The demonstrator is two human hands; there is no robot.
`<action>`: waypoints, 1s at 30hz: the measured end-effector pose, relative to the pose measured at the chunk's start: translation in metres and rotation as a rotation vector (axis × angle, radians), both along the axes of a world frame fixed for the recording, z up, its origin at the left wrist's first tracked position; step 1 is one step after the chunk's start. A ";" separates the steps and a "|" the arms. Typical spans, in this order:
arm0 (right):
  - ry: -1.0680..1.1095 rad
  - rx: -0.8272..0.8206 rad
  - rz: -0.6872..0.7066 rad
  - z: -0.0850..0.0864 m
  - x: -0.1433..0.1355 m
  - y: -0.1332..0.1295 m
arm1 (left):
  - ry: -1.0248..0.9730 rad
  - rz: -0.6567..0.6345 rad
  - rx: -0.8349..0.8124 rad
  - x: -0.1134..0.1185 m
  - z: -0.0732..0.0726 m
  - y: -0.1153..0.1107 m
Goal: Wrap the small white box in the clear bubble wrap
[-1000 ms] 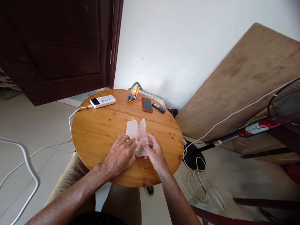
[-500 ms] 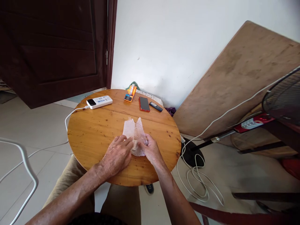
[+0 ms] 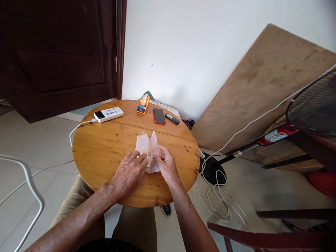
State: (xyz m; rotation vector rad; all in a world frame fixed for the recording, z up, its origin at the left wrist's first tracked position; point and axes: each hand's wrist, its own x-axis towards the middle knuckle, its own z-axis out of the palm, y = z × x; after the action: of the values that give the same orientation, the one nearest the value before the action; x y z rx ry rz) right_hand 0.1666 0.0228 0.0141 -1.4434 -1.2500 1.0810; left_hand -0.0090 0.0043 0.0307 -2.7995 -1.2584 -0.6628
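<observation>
A crumpled piece of bubble wrap (image 3: 154, 143) lies on the round wooden table (image 3: 105, 154), partly folded around a flat, whitish block-like thing (image 3: 142, 143) that I cannot identify. My left hand (image 3: 131, 171) presses on its near left side with curled fingertips. On the right, my right hand (image 3: 167, 163) pinches the wrap's edge between thumb and fingers. The near part of the bundle is partly hidden by both hands.
Along the table's far side are a white power bank (image 3: 108, 114) with a cable, an orange tape dispenser (image 3: 143, 104), a red-edged phone (image 3: 159, 116) and a dark remote-like device (image 3: 172, 119). A fan (image 3: 315, 105) and looped cable (image 3: 217, 199) stand right.
My right hand has shifted its fingers up and inward along the wrap, whose right side now sits closer in. My left hand stays on the bundle. The whole view has turned slightly right.
</observation>
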 end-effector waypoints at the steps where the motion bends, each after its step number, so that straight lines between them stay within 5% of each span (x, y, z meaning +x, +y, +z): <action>1: 0.053 0.000 -0.008 0.000 -0.003 -0.001 | -0.010 0.001 0.000 0.000 -0.001 0.000; 18: 0.254 -0.005 -0.112 -0.005 0.003 -0.016 | -0.093 -0.020 -0.039 -0.002 -0.004 0.000; 30: 0.167 0.015 -0.017 0.011 -0.018 0.000 | -0.023 -0.034 -0.039 -0.003 -0.003 0.001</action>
State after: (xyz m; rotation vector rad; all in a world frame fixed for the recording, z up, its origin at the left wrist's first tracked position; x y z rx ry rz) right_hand 0.1486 0.0226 0.0250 -1.3215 -1.1230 1.1534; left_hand -0.0124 0.0055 0.0277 -2.8588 -1.2431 -0.6813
